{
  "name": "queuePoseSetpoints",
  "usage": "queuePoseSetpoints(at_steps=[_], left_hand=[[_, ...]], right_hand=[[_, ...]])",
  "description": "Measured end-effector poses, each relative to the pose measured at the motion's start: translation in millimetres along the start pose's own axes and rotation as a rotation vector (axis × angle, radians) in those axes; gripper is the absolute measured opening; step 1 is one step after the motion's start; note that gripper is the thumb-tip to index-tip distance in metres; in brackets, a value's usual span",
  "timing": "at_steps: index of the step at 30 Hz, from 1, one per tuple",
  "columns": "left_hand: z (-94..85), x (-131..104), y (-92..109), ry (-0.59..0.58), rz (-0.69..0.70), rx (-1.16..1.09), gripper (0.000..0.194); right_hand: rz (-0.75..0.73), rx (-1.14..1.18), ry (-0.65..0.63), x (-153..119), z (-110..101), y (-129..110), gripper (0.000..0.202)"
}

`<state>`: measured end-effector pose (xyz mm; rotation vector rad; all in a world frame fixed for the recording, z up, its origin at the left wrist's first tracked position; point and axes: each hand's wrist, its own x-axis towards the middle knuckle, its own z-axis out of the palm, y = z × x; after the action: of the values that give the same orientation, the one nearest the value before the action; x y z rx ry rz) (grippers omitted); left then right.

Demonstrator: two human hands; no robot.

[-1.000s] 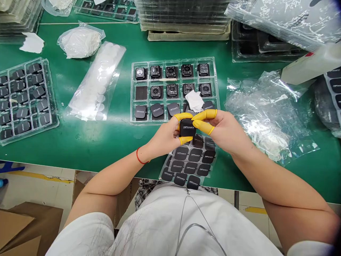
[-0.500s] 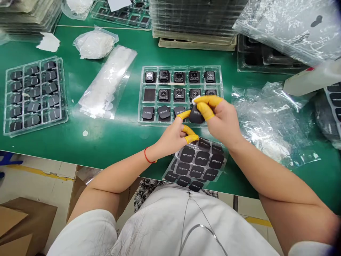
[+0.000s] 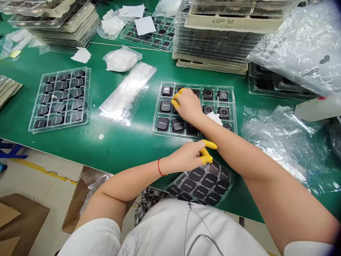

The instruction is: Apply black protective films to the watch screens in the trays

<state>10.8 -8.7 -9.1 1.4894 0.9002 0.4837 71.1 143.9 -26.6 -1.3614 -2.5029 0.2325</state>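
Observation:
My right hand is over the clear compartment tray, its yellow-covered fingertips slightly apart at the right edge of a black logo square in the middle row's left compartment. Nothing shows between those fingers. Black watch-like units lie face down in other compartments, and more logo squares sit in the front row. A white paper piece lies over the tray beside my right wrist. My left hand, fingers apart and seemingly empty, hovers at the top edge of a sheet of black logo stickers.
A second tray of black squares lies left. Between the trays is a clear bag of round white discs, with a white bundle behind. Stacked trays rise at the back. Crumpled plastic covers the right side.
The view has shifted left. My right hand has moved left across the tray and let go of the black square, which now fills the once bare compartment. My left hand's fingers have spread.

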Motion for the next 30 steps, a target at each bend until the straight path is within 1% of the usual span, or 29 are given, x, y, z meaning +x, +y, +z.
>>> queuePoseSetpoints(at_steps=[3, 6, 8, 10, 12, 13, 14, 15, 17, 18, 19, 20, 21, 23, 25, 26, 28, 30], left_hand=[[-1.2, -1, 0, 0.009, 0.041, -0.003, 0.036], [-1.8, 2, -5, 0.056, 0.059, -0.052, 0.032], [-3.1, 7, -9, 0.103, 0.034, -0.123, 0.029], [-5.6, 11, -10, 0.147, -0.018, -0.214, 0.020], [-8.6, 14, -9, 0.196, -0.047, -0.307, 0.014], [-10.1, 15, -9, 0.220, -0.042, -0.355, 0.017], [-11.3, 15, -8, 0.237, -0.025, -0.399, 0.025], [-12.3, 15, -8, 0.245, -0.004, -0.436, 0.037], [-13.1, 14, -9, 0.249, 0.041, -0.455, 0.059], [-13.0, 14, -10, 0.251, 0.062, -0.421, 0.065], [-12.4, 13, -12, 0.256, 0.079, -0.361, 0.067], [-11.4, 13, -13, 0.265, 0.096, -0.280, 0.066], [-10.1, 12, -14, 0.265, 0.110, -0.188, 0.064], [-6.8, 11, -15, 0.221, 0.125, -0.035, 0.065], [-2.8, 9, -14, 0.158, 0.120, 0.032, 0.079], [-0.9, 9, -14, 0.141, 0.110, 0.042, 0.088], [2.3, 8, -15, 0.143, 0.090, 0.053, 0.097], [4.3, 8, -17, 0.161, 0.089, 0.078, 0.094]], right_hand=[[0.078, -0.042, -0.019, -13, -2, 13, 0.026], [0.062, 0.065, -0.026, -19, -2, 18, 0.024], [0.052, 0.135, -0.028, -24, -5, 16, 0.019], [0.062, 0.171, -0.003, -34, -16, 12, 0.024], [0.080, 0.190, 0.071, -51, -35, 10, 0.028], [0.077, 0.204, 0.110, -63, -45, 9, 0.027], [0.063, 0.226, 0.143, -76, -56, 9, 0.025], [0.034, 0.255, 0.160, -91, -65, 10, 0.022], [-0.059, 0.324, 0.148, -121, -78, 12, 0.021], [-0.104, 0.360, 0.126, -135, -80, 13, 0.023], [-0.138, 0.401, 0.101, -147, -80, 14, 0.024], [-0.148, 0.451, 0.075, -157, -79, 15, 0.025], [-0.124, 0.515, 0.063, -165, -76, 16, 0.025], [0.013, 0.682, 0.063, -174, -71, 19, 0.021], [0.152, 0.794, 0.042, -175, -68, 21, 0.025], [0.180, 0.787, 0.028, -175, -67, 21, 0.027], [0.140, 0.670, 0.033, -173, -67, 21, 0.022], [0.074, 0.536, 0.085, -173, -67, 19, 0.011]])
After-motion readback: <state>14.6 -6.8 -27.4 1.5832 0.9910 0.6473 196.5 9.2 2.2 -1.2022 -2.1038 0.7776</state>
